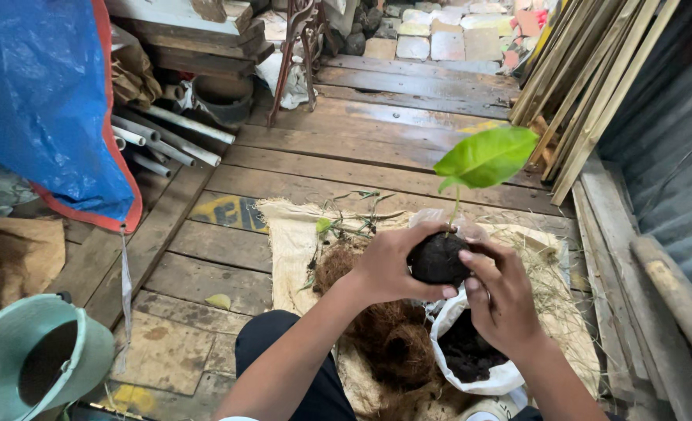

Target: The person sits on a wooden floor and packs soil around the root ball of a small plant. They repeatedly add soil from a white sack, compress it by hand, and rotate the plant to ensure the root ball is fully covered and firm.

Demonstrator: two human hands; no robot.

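Observation:
A small seedling with a broad green leaf rises from a round ball of dark soil. My left hand cups the soil ball from the left. Its right side is pressed by the fingers of my right hand. Both hands hold it above a burlap sack spread on the wooden floor. Below the hands lie a pile of brown coconut fibre and a white bag of dark soil. A clear plastic wrap shows behind the ball.
A green bucket stands at the lower left. A blue tarp hangs at the left above grey pipes. Wooden slats lean at the right next to a corrugated metal wall. A loose small plant lies on the sack.

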